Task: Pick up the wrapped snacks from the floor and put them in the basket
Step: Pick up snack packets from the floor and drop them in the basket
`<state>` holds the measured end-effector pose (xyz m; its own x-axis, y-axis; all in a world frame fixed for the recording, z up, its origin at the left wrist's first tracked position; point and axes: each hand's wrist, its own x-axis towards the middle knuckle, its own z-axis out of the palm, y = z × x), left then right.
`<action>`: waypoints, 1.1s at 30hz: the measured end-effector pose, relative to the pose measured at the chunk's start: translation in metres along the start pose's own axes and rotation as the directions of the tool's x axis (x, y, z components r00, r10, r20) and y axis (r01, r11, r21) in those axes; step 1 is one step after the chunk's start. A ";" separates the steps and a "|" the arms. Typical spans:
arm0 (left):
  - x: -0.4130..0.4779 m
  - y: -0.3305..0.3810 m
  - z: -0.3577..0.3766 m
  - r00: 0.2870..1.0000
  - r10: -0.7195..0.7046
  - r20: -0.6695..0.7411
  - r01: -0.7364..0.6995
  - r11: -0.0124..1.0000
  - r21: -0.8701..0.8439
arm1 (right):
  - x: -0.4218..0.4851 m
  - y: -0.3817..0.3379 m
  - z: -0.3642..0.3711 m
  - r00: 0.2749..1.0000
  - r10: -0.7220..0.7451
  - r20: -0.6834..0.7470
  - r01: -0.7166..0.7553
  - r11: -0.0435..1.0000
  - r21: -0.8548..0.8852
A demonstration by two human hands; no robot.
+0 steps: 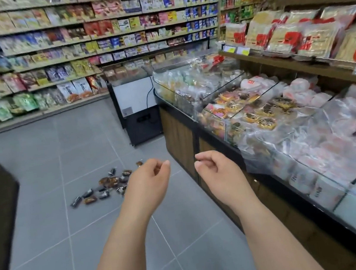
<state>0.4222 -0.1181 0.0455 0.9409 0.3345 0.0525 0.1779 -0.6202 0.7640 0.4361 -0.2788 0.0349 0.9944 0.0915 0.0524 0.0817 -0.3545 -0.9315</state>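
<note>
Both hands are held out over the grey tiled floor (41, 171). The left hand (149, 179) and right hand (216, 170) are loosely curled, with nothing held. The wrapped snacks (109, 181) are scattered just left of the left hand. A pastry display counter (178, 134) is seen right of the right hand.

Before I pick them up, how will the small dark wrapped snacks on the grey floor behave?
The small dark wrapped snacks look flat and little, so they are probably light and unlikely to roll. Their glossy wrapping glints, so they may slip when pinched.
</note>
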 end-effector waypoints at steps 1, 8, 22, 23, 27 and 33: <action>0.011 -0.003 0.000 1.000 -0.013 -0.009 0.013 1.000 0.008 | 0.013 0.001 0.005 1.000 -0.001 0.015 0.001 1.000 0.004; 0.114 -0.013 0.013 0.994 -0.077 -0.077 0.080 0.996 0.033 | 0.127 0.004 0.035 0.990 -0.020 0.137 0.022 1.000 -0.011; 0.279 -0.049 0.026 0.937 -0.272 -0.220 0.278 0.960 -0.001 | 0.327 0.019 0.094 0.943 0.007 0.332 0.025 0.995 -0.093; 0.291 -0.055 0.024 0.934 -0.280 -0.224 0.287 0.958 0.002 | 0.338 0.019 0.102 0.940 0.009 0.342 0.024 0.995 -0.094; 0.348 -0.085 0.014 0.923 -0.314 -0.223 0.323 0.946 0.002 | 0.389 0.019 0.144 0.932 0.027 0.362 0.019 0.992 -0.123; 0.455 -0.140 -0.014 0.918 -0.337 -0.210 0.353 0.934 0.044 | 0.476 0.013 0.225 0.930 0.073 0.360 -0.007 0.984 -0.180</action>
<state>0.8209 0.1314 -0.0286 0.7432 0.6649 -0.0747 0.5115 -0.4928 0.7039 0.8959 -0.0302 -0.0328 0.9070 0.3941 -0.1485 0.0850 -0.5167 -0.8519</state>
